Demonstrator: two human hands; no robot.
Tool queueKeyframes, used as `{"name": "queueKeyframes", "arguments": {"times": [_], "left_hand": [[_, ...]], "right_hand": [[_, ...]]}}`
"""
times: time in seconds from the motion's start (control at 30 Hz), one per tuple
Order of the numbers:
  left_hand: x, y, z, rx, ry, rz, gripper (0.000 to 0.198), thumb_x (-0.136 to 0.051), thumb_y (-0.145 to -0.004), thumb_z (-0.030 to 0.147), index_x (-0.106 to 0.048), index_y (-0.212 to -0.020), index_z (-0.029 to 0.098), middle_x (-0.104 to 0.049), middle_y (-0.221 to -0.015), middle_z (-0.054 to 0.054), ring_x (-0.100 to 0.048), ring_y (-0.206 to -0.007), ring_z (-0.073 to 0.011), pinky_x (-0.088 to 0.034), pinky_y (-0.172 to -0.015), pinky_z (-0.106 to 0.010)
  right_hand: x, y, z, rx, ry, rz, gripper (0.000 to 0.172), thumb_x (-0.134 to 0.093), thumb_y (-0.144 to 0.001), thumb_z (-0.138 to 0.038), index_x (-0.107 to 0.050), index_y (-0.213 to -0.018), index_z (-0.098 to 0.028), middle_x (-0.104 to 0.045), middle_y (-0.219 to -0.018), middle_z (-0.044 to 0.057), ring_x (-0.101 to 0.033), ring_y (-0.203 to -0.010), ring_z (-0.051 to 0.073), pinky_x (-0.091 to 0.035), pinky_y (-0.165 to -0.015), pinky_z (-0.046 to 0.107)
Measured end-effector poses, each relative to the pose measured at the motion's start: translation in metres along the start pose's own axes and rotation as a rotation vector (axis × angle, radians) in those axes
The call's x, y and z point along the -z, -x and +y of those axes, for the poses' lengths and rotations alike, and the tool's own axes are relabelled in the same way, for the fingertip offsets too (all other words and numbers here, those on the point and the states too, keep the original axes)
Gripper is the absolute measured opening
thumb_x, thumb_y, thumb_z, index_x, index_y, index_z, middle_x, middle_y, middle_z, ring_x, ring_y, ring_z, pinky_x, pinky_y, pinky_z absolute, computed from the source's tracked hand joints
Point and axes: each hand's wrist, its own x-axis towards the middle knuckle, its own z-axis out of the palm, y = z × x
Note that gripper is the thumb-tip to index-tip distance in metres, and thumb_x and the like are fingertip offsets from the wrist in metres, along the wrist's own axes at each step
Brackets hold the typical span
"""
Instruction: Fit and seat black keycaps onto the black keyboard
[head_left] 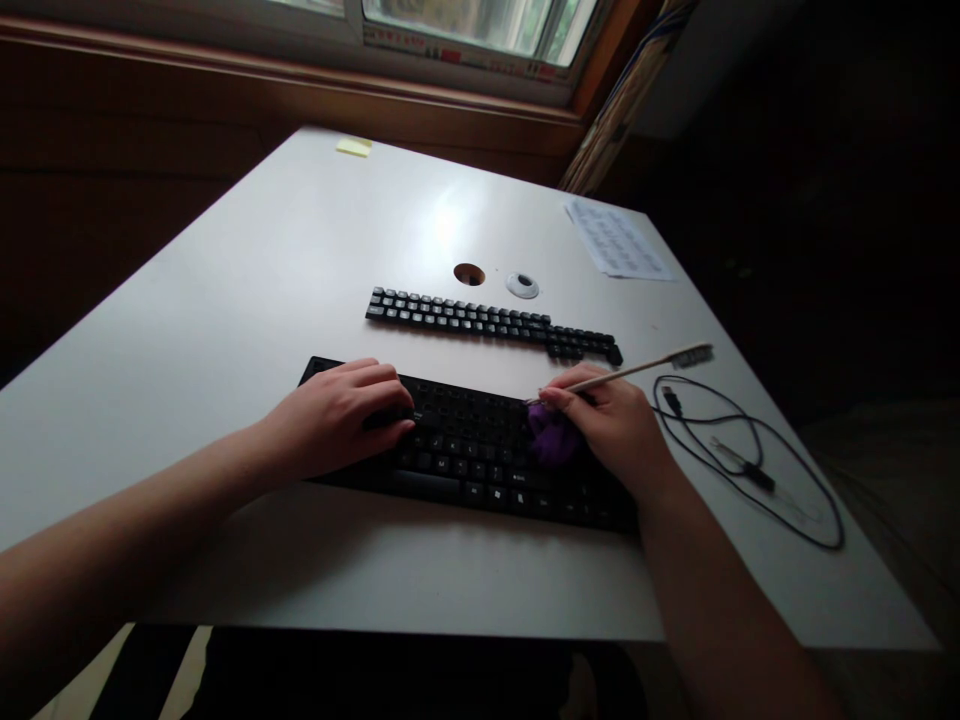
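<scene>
A black keyboard (pixel 450 470) lies on the white desk, its upper rows stripped of keycaps while the lower rows keep theirs. My left hand (pixel 352 410) rests over the keyboard's left part, fingers curled together and thumb bent beneath them, gripping it. In my right hand (pixel 607 410) is a toothbrush (pixel 637 368), pinched with its dark bristled head pointing up and right and its handle end down at the keyboard. A crumpled purple cloth (pixel 553 437) lies on the keys below these fingers; whether the hand also grips it is unclear. Removed keycaps (pixel 465 318) stand in rows behind the keyboard.
A coiled black USB cable (pixel 829 500) and a small tool with wire loops and a dark handle (pixel 757 475) lie to the right. Behind are a cable hole (pixel 469 275), its round grey cover (pixel 523 286), printed paper (pixel 619 240) and a yellow note (pixel 354 147).
</scene>
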Motion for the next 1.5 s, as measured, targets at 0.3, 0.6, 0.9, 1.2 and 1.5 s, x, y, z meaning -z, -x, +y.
{"name": "queueKeyframes", "arguments": {"times": [0.3,0.6,0.9,1.2,1.5], "left_hand": [[0.002,-0.002,0.003,-0.004,-0.001,0.006,0.016,-0.055,-0.098,0.032,-0.064,-0.098,0.019,-0.064,-0.091,-0.006,-0.06,-0.085,-0.0196,-0.049,-0.073,-0.03],[0.003,-0.001,0.002,-0.006,-0.01,-0.002,0.016,-0.055,-0.098,0.032,-0.064,-0.098,0.018,-0.064,-0.092,-0.006,-0.06,-0.085,-0.0194,-0.049,-0.074,-0.031],[0.002,-0.001,0.001,0.0,-0.016,-0.001,0.016,-0.055,-0.098,0.032,-0.064,-0.099,0.019,-0.065,-0.091,-0.006,-0.06,-0.085,-0.0196,-0.049,-0.072,-0.03],[0.002,-0.001,0.002,-0.001,-0.001,-0.002,0.015,-0.057,-0.097,0.031,-0.065,-0.098,0.018,-0.065,-0.091,-0.006,-0.06,-0.085,-0.0196,-0.049,-0.072,-0.031],[0.003,-0.001,0.001,0.007,0.005,-0.018,0.016,-0.055,-0.098,0.032,-0.065,-0.1,0.019,-0.065,-0.093,-0.006,-0.06,-0.085,-0.0197,-0.05,-0.074,-0.031]], "right_hand": [[0.003,0.002,-0.005,0.089,0.096,-0.028,0.018,-0.062,-0.093,-0.034,-0.068,-0.08,-0.023,-0.069,-0.082,0.002,-0.066,-0.078,0.02,-0.051,-0.075,0.035],[-0.005,0.003,-0.008,-0.095,0.049,0.071,0.026,-0.063,-0.091,-0.043,-0.069,-0.081,-0.02,-0.071,-0.07,0.003,-0.067,-0.065,0.02,-0.052,-0.066,0.033],[-0.006,0.005,-0.01,0.014,0.018,-0.044,0.028,-0.062,-0.093,-0.044,-0.07,-0.08,-0.021,-0.073,-0.077,0.006,-0.069,-0.071,0.021,-0.055,-0.072,0.037],[0.009,0.006,-0.001,0.0,0.129,0.011,0.026,-0.062,-0.091,-0.042,-0.068,-0.078,-0.021,-0.07,-0.075,0.004,-0.066,-0.07,0.021,-0.049,-0.063,0.033],[0.043,0.01,0.032,-0.056,0.326,0.041,0.025,-0.062,-0.091,-0.04,-0.063,-0.074,-0.022,-0.065,-0.069,0.002,-0.061,-0.064,0.02,-0.043,-0.061,0.033]]}}
